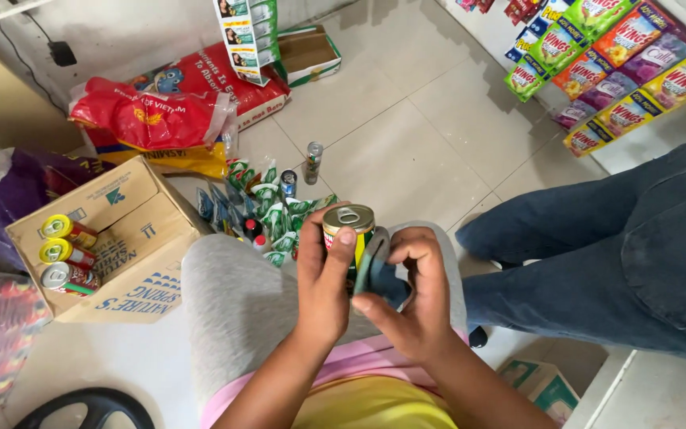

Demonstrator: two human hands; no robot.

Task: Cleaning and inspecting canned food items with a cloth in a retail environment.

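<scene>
Left hand (323,282) is clasped around a ring-pull can (349,230), thumb lying across the lid, the can upright at frame centre over the grey-clad knee (232,302). Right hand (414,298) pinches a dark blue cloth (379,274) against the can's side at its 3 o'clock, fingers curled shut on the fabric; cloth and can are touching.

At 9 o'clock from the hands, an open cardboard box (121,238) lies on the floor with three cans (67,254) on their sides within it (two yellow-lidded, one silver). At 11 o'clock, a loose pile of green and white sachets (267,210), and beyond it a slim can (313,161) standing alone on the tiles. A red sack (148,115) lies further off at 10 o'clock. A second person's leg in blue denim (597,254) occupies 3 o'clock.

Judgement: wiping appears to be mid-course on the held can; whether the three boxed cans are finished cannot be told.
</scene>
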